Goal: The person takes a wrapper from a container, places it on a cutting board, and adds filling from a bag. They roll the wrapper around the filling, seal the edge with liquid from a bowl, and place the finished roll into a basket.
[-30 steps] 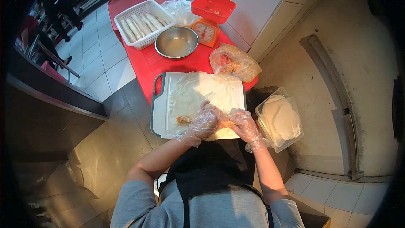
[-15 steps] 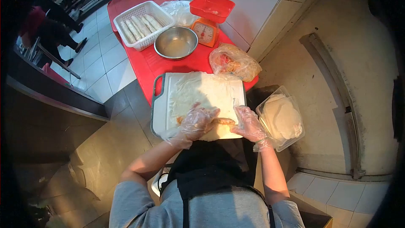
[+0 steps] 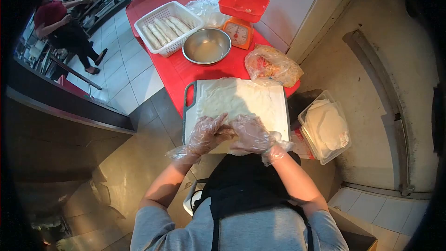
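A thin, pale dough sheet [image 3: 232, 95] lies spread over a white cutting board [image 3: 281, 111] with a grey-green handle. At the sheet's near side, my left hand [image 3: 206, 135], in a clear plastic glove, curls its fingers around orange-brown filling [image 3: 226, 134]. Close beside it, my right hand [image 3: 251, 135], gloved the same way, bends over the other end of that filling. Both hands mostly hide the filling and the near edge of the sheet.
Behind the board stand a steel bowl [image 3: 207, 49], a white basket [image 3: 162, 49] of pale rolls, an orange scale [image 3: 239, 32] and a bag of filling [image 3: 274, 67]. A plastic box [image 3: 341, 151] of round wrappers sits right. A person [image 3: 60, 28] stands far left.
My right hand has moved left from the filling's right end, close to my left hand, and now covers much of the filling. The view has shifted, and the far person has raised an arm.
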The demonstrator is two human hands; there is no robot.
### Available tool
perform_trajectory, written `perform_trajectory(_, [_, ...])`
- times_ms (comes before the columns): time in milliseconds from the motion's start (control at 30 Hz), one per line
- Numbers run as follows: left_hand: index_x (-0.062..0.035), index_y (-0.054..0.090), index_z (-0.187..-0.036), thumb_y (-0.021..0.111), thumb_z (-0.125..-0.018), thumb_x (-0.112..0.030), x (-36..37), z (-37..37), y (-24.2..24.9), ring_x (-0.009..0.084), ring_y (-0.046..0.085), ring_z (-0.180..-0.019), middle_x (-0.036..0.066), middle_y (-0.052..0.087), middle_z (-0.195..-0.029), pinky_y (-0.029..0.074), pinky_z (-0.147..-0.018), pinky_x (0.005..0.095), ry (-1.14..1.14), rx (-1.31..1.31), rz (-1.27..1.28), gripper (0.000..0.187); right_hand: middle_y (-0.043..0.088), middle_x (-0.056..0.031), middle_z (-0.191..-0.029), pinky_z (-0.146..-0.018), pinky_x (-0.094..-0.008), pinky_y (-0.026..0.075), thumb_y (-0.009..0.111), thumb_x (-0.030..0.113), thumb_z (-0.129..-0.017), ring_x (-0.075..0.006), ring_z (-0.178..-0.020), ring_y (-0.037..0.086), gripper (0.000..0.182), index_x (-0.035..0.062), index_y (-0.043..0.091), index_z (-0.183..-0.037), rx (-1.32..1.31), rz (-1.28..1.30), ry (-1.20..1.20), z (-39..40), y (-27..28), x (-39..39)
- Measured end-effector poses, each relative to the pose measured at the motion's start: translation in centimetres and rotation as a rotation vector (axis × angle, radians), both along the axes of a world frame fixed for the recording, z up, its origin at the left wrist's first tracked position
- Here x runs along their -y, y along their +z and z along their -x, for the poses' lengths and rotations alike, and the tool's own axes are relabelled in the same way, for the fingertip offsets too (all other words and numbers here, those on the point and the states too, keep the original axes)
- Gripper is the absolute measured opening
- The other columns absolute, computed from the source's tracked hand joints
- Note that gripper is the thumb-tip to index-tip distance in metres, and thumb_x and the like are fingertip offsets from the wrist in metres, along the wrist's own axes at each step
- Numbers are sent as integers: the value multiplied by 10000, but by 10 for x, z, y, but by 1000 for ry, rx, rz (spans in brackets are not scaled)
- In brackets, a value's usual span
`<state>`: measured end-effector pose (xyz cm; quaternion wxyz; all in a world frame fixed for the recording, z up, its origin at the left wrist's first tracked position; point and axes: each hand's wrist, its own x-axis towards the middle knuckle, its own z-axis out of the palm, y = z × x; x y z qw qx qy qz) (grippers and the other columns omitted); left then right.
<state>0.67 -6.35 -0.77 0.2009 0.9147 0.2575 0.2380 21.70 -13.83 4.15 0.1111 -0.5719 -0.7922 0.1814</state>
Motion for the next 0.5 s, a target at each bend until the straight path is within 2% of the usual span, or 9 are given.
perform_trajectory(67, [-92, 441, -1461, 869, -715, -224, -3, 5, -4, 261, 635, -829, 25, 756, -1055, 451, -835, 398, 36, -71, 22, 870, 623, -169, -1185, -993, -491, 433, 772, 335, -755, -362, -1164, 572, 542, 75, 638, -1211, -33, -293, 21, -3, -67, -1])
perform_trajectory(100, [-97, 449, -1457, 865, -721, -215, -5, 8, -3, 258, 630, -821, 22, 757, -1036, 455, -822, 393, 22, -41, 28, 854, 632, -169, -1153, -977, -486, 444, 764, 333, -757, -358, -1144, 584, 532, 77, 643, -1207, -47, -439, 29, 0, -72, -3])
perform_trajectory(133, [-101, 458, -1454, 862, -727, -206, -8, 11, -2, 255, 625, -813, 20, 759, -1016, 460, -809, 388, 7, -10, 35, 839, 635, -171, -1135, -965, -480, 454, 760, 318, -756, -358, -1128, 592, 500, 73, 655, -1179, -30, -298, 32, -2, -76, -4])
perform_trajectory(200, [-108, 452, -1456, 848, -741, -201, -13, 19, 3, 268, 614, -802, 26, 753, -988, 468, -785, 400, -21, 25, 78, 823, 641, -176, -1100, -939, -468, 474, 752, 288, -756, -357, -1094, 607, 436, 67, 677, -1124, 3, -16, 43, -1, -36, -9])
perform_trajectory(300, [-114, 424, -1469, 830, -756, -195, -21, 30, 10, 303, 610, -803, 43, 743, -979, 482, -764, 430, -58, 7, 144, 825, 640, -169, -1049, -894, -457, 489, 747, 231, -751, -354, -1036, 615, 342, 58, 682, -1039, -72, -115, -28, 10, -12, -4])
perform_trajectory(367, [-117, 424, -1471, 836, -753, -172, -24, 31, 7, 311, 621, -817, 42, 750, -991, 494, -763, 420, -66, -32, 129, 830, 631, -163, -1001, -858, -465, 491, 745, 225, -747, -355, -985, 616, 314, 56, 673, -1002, -135, -342, -9, 23, -39, -6])
perform_trajectory(400, [-117, 435, -1464, 840, -749, -165, -24, 31, 9, 312, 630, -826, 40, 751, -988, 500, -760, 416, -85, 39, 202, 823, 627, -161, -977, -840, -469, 492, 744, 222, -745, -355, -959, 616, 301, 54, 669, -983, -162, -461, 2, 28, -47, -10])
perform_trajectory(467, [-116, 458, -1451, 848, -741, -150, -25, 34, 15, 312, 648, -844, 37, 753, -981, 510, -754, 408, -122, 180, 349, 810, 616, -158, -950, -825, -475, 488, 737, 211, -739, -355, -931, 613, 306, 51, 660, -989, -190, -356, 4, 31, -54, -17])
perform_trajectory(500, [-117, 464, -1448, 849, -741, -146, -28, 36, 15, 312, 656, -849, 39, 753, -984, 512, -757, 407, -136, 183, 330, 805, 610, -157, -937, -817, -478, 486, 733, 205, -736, -354, -917, 611, 309, 49, 656, -992, -205, -301, 6, 33, -54, -20])
